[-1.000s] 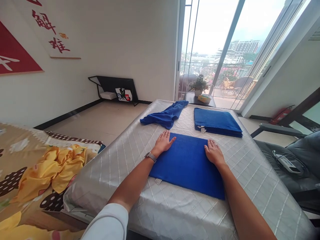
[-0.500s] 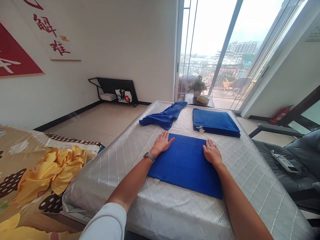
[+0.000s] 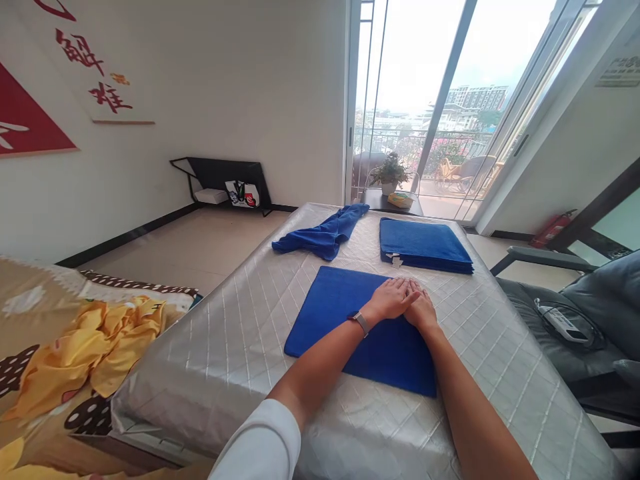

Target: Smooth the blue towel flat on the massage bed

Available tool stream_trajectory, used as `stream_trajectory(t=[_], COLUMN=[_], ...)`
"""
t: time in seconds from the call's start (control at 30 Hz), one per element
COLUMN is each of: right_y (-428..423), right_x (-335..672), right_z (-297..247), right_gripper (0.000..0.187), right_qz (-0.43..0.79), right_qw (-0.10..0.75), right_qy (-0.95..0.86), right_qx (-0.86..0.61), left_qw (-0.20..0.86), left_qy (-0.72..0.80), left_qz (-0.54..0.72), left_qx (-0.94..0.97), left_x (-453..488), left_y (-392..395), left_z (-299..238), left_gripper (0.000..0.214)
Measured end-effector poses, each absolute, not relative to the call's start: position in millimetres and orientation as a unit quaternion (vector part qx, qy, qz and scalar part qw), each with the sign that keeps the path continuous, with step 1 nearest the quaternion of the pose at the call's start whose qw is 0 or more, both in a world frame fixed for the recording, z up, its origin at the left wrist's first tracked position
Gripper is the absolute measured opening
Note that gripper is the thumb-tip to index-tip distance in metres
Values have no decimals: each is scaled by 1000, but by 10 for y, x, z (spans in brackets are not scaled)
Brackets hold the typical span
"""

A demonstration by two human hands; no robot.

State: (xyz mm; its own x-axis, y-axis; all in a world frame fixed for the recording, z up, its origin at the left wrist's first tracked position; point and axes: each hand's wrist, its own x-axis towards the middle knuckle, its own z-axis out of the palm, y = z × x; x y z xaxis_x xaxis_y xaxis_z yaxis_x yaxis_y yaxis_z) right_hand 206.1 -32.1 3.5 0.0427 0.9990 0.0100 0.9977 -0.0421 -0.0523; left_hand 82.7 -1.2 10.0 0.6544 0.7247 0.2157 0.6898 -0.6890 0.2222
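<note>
A folded blue towel (image 3: 330, 310) lies flat on the silver quilted mattress (image 3: 240, 333) in front of me. My left hand (image 3: 393, 298) rests flat on its far right part, fingers stretched out, a watch on the wrist. My right hand (image 3: 421, 308) lies flat beside it at the towel's right edge, and the two hands touch. Further back lies a stack of folded blue towels (image 3: 423, 243), with a crumpled blue towel (image 3: 323, 233) to its left.
A bed cover with a yellow cloth (image 3: 95, 347) lies at the left. A grey chair with a remote (image 3: 560, 320) stands at the right. A black shelf (image 3: 223, 180) leans at the far wall, and a potted plant (image 3: 389, 175) stands by the glass doors.
My left hand has slid rightwards across the towel from its left edge to meet my right hand. The right hand has stayed almost in place.
</note>
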Motion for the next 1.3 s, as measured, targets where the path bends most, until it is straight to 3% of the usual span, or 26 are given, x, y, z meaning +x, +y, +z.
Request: stream_trajectory(t=[0.2, 0.67, 1.3], right_y=[-316, -286, -259], right_x=[2054, 2042, 2053], right_z=[47, 35, 9], right_gripper=[63, 65, 64], right_qz=[19, 41, 18], right_qw=[30, 60, 43], right_qy=[-688, -672, -673], right_qx=[-725, -737, -738], left_qw=[68, 33, 45], left_qy=[427, 586, 596], left_qz=[139, 108, 117], left_qx=[891, 803, 793], left_x=[800, -963, -1003], left_y=[4, 280, 256], left_z=[-43, -58, -54], left_gripper=[77, 82, 89])
